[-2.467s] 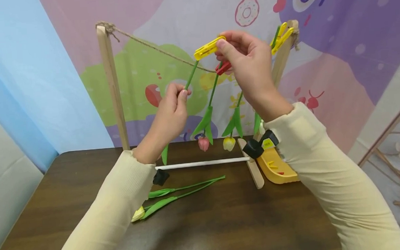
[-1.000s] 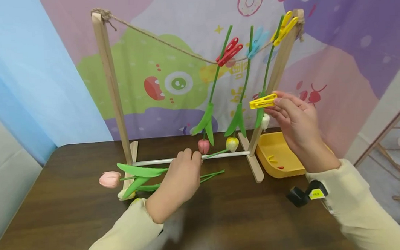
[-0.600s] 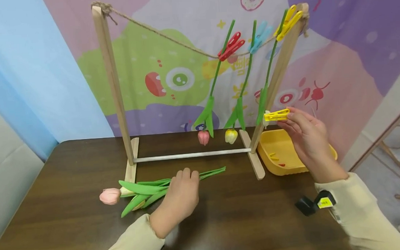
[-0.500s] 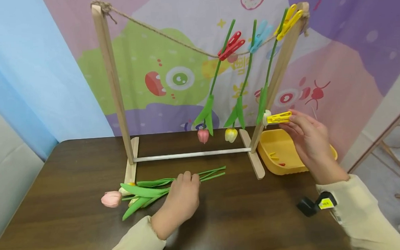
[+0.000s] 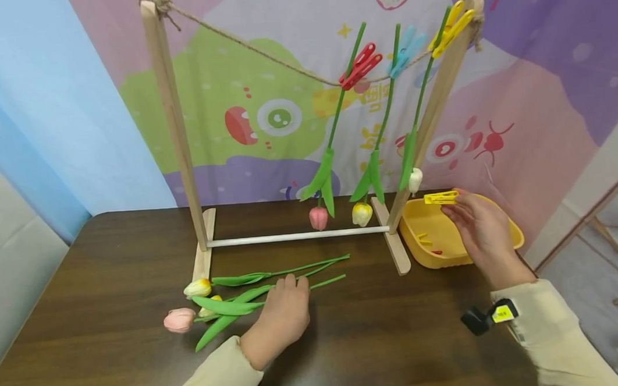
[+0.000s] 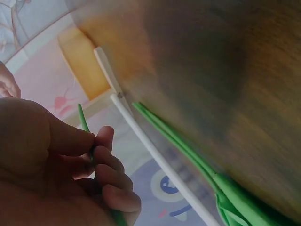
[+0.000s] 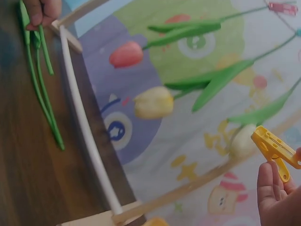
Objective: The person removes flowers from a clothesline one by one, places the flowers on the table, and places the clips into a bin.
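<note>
Low over the table, my left hand pinches the green stem of an artificial pink tulip; its bloom points left. In the left wrist view, thumb and fingertips close round that stem. Two yellow-white tulips lie beside it, one bloom by the rack's left foot. At the right, my right hand holds a yellow clothespin by its handle end, above the tray's back rim. Three tulips hang upside down from the rope, held by a red clothespin, a blue clothespin and another yellow clothespin.
A wooden rack with a white crossbar stands at the table's back, before a cartoon-print cloth. Beside its right foot sits a yellow tray with small yellow and red clothespins inside. Bare brown tabletop spreads in front.
Both hands have come down from the rope. My left hand has lowered the pink tulip to the other stems; my right hand has carried the yellow clothespin down and right, over the tray.
</note>
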Tool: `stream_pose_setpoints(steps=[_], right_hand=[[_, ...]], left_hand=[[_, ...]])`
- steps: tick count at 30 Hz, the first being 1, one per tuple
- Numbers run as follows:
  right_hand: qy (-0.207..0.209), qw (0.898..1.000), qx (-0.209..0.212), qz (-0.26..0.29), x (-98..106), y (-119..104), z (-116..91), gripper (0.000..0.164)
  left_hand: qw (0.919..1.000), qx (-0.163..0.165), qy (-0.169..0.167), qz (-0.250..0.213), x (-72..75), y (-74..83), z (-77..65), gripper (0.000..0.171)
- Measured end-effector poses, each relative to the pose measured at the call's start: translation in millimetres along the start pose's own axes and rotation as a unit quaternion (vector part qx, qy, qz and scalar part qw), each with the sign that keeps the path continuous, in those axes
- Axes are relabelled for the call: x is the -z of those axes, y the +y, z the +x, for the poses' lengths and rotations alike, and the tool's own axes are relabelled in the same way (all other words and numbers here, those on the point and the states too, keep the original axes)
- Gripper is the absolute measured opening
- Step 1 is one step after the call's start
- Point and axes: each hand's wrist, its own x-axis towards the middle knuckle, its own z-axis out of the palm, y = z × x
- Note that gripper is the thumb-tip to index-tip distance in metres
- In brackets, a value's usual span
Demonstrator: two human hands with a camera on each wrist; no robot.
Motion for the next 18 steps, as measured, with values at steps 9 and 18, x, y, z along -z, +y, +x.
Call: stream_pose_setpoints(steps=[9, 18], right_hand=[[0.04, 0.998, -0.054, -0.022, 23, 3, 9, 0.01], [0.041, 0.992, -0.115, -0.014, 49, 7, 24, 0.009]], left_hand=[[0.9999, 0.005, -0.009, -0.003, -14.2, -3.1, 2.4, 0.009], [0.9991, 0.026, -0.034, -0.006, -15.3, -3.5, 4.5, 0.01]])
